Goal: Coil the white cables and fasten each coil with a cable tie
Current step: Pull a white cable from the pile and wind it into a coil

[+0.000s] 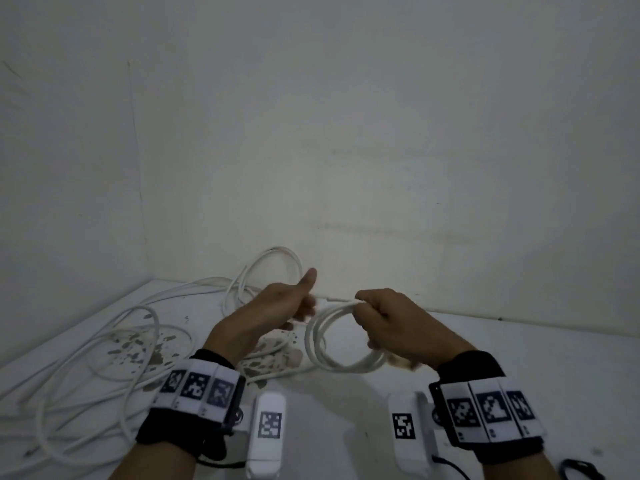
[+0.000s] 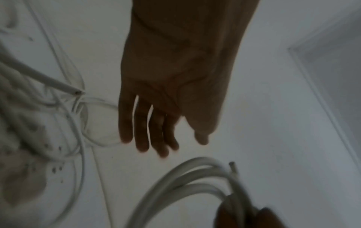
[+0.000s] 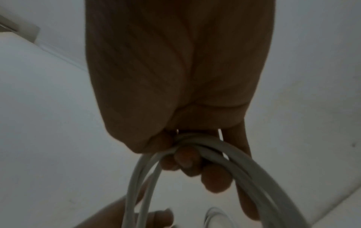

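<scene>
My right hand (image 1: 369, 306) grips a small coil of white cable (image 1: 343, 367) at its top and holds it above the white table (image 1: 519, 358). In the right wrist view the fingers (image 3: 215, 180) curl round several turns of the coil (image 3: 244, 162). The cable's cut end (image 1: 337, 299) pokes out leftward from that grip. My left hand (image 1: 306, 296) hovers just left of the coil with its thumb raised. The left wrist view shows its fingers (image 2: 142, 138) straight and holding nothing, a little apart from the coil (image 2: 175, 182) and the cable end (image 2: 233, 166). No cable tie shows.
Loose white cables (image 1: 138, 308) sprawl over the left half of the table, with one upright loop (image 1: 273, 251) behind my left hand. Dark stains (image 1: 131, 348) mark the table there. A white wall stands close behind. A black cord (image 1: 581, 467) lies at the lower right.
</scene>
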Motion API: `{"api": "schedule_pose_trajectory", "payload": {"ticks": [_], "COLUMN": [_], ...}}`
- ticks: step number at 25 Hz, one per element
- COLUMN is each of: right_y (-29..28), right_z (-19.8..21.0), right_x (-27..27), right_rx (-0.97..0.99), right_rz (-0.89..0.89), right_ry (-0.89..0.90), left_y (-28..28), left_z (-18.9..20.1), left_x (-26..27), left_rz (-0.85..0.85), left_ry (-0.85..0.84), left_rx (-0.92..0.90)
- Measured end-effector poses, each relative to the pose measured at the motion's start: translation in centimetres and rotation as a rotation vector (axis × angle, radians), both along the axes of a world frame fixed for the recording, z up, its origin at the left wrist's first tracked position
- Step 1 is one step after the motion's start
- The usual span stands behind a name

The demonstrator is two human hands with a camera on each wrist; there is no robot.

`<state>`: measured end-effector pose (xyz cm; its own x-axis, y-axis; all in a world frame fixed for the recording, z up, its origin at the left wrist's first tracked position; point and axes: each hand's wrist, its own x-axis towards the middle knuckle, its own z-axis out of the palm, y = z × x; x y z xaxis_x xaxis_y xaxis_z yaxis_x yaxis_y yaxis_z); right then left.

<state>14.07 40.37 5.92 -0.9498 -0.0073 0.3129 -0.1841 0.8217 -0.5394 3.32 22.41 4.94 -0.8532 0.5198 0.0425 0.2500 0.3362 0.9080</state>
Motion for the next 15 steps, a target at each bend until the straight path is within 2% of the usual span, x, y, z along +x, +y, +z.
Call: {"api": "schedule_pose_trajectory", "payload": {"ticks": [1,2,4,6,11,15], "right_y": [0.0,0.0,-0.5,-0.6,-0.4,-1.4], "right_z": [0.1,0.1,0.1,0.1,0.6,0.5], "right_x": [0.2,0.2,0.3,0.3,0.8,0.5], "right_rx": [0.028,0.062,0.070,0.022,-0.260,-0.412], "right_rz": [0.018,0.030,0.073,0.112,0.033,-0.024], "right_ry": [-0.056,-0.110,-0.175,-0.169,-0.053,0.063], "left_y": [0.5,0.9,1.6,2.3,3.3,3.4], "left_z": [0.1,0.2,0.2,-0.3,-0.6,0.1], "left_x": [0.5,1.1,2.0,2.5,3.0,2.8], "left_rz": [-0.127,-0.244,-0.341,-0.333,-0.240,-0.204], "left_ry": [-0.135,-0.208,-0.176,-0.132,-0.321,-0.387], "left_rx": [0.097,0.111,-0.008,-0.094,0.164,0.260]}}
